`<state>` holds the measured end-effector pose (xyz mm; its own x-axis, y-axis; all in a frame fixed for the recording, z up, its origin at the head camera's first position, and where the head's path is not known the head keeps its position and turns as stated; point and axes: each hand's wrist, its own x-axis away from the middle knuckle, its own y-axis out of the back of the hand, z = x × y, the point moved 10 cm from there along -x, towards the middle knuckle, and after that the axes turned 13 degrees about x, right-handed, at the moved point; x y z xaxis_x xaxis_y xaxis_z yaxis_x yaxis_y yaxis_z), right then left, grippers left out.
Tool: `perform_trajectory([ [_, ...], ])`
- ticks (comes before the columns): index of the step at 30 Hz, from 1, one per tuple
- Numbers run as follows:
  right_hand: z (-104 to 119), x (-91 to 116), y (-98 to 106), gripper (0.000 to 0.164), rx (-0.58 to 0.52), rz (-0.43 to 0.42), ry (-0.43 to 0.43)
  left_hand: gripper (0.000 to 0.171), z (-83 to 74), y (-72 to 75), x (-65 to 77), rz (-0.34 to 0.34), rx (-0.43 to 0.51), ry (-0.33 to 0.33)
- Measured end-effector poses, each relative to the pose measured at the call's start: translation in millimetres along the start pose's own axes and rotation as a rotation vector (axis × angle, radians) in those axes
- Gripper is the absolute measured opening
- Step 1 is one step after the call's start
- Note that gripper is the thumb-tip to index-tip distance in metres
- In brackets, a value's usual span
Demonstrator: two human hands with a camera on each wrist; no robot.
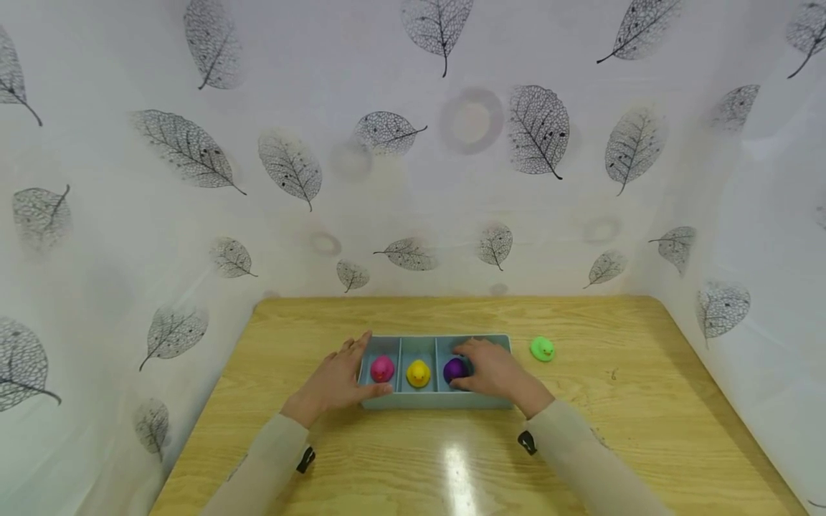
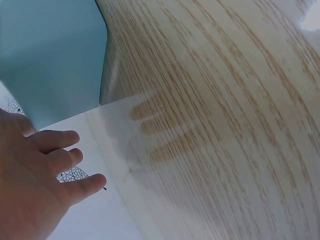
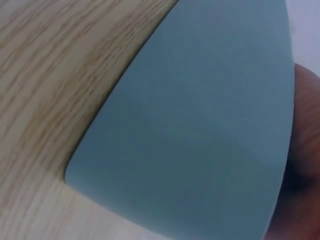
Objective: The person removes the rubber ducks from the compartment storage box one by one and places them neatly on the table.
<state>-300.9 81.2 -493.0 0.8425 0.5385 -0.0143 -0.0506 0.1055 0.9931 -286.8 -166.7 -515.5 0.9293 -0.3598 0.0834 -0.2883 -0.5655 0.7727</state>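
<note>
A blue-grey tray [image 1: 439,401] with three compartments stands on the table. A pink toy duck [image 1: 382,368] sits in its left compartment and a yellow toy duck [image 1: 418,373] in the middle one. My right hand [image 1: 493,369] reaches into the right compartment, fingers and thumb around a purple toy duck [image 1: 454,370], which is partly hidden. At the tray's left end is my left hand [image 1: 335,380], its thumb across the front rim and its fingers stretched along the side. The left wrist view shows three of its fingers [image 2: 82,186] spread beside the tray's end.
Right of the tray, a green toy duck [image 1: 543,349] lies on the wooden table [image 1: 600,444]. White sheeting [image 1: 413,186] with a leaf print surrounds the table at the back and both sides.
</note>
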Motion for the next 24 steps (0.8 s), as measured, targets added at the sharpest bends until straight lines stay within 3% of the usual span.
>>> perform_trajectory([
  [24,3.5,-5.1,-5.7,0.054,0.011,0.085,-0.06,0.121,-0.6,-1.0,-1.6,-0.002,-0.005,0.006],
])
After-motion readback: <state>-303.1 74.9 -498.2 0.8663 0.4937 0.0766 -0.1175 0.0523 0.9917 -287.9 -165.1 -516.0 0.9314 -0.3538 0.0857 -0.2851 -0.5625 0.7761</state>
